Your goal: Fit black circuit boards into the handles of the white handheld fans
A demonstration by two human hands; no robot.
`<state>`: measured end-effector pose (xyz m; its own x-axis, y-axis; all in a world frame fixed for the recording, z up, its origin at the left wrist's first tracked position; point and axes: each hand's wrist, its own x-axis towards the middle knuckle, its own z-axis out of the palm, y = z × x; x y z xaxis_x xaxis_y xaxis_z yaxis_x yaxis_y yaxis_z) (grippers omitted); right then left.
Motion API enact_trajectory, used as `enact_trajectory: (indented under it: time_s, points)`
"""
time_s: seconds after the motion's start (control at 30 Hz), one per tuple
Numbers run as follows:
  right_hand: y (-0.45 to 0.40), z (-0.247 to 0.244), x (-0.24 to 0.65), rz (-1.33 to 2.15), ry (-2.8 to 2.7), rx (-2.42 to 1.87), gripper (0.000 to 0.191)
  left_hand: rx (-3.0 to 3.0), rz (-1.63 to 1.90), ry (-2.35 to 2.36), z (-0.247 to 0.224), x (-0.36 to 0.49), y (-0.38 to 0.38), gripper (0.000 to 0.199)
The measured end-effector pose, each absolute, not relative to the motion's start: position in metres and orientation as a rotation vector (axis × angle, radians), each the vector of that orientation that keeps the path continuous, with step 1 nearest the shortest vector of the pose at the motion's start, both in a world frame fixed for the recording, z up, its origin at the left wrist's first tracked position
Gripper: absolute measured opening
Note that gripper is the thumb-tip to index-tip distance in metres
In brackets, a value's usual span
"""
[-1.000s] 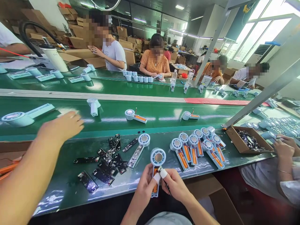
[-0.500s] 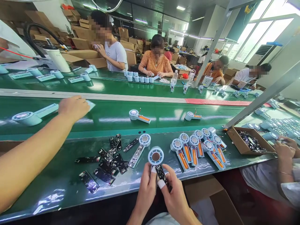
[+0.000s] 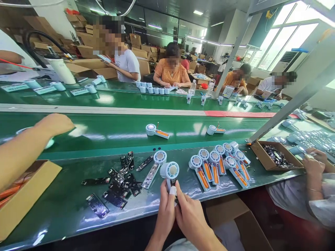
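Observation:
My left hand is closed round the handle of a light-blue handheld fan, whose round head points up at the table's front edge. My right hand is closed at the same handle, its fingers pressed on a black circuit board. The board lies along the handle, mostly hidden by my fingers; how well it is seated I cannot tell. White covers show on fingertips. Just beyond, another fan lies with a board in its open handle. Left of it is a loose pile of circuit boards.
Several fans with orange-wired handles lie to the right, near a cardboard box of small parts. Two fans ride the green belt. A co-worker's arm reaches in at left above another box. More people sit opposite.
My right hand has brought the circuit board against the fan handle, and the fan has turned slightly. The co-worker's arm at left has drawn back leftward, without the pale piece.

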<state>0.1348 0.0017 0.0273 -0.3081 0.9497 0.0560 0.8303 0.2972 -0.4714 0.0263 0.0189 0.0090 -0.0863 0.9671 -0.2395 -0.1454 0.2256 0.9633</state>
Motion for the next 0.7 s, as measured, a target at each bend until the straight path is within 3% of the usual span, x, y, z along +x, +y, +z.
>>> enact_trajectory:
  time_s: [0.27, 0.43, 0.57, 0.7]
  points:
    - [0.007, 0.039, 0.138, 0.428, -2.527, -1.59, 0.08, 0.784, 1.225, 1.378, -0.004, 0.023, 0.024, 0.049]
    - [0.002, 0.03, 0.127, 0.261, -2.387, -1.72, 0.079, 0.823, 1.1, 1.258, -0.002, 0.025, 0.027, 0.053]
    - [0.006, 0.022, 0.131, 0.414, -2.283, -1.679, 0.077, 1.15, 1.029, 1.379, 0.011, 0.016, 0.036, 0.042]
    - [0.021, 0.014, 0.14, 0.296, -2.215, -1.802, 0.074, 1.312, 1.104, 1.495, 0.027, -0.014, 0.05, 0.032]
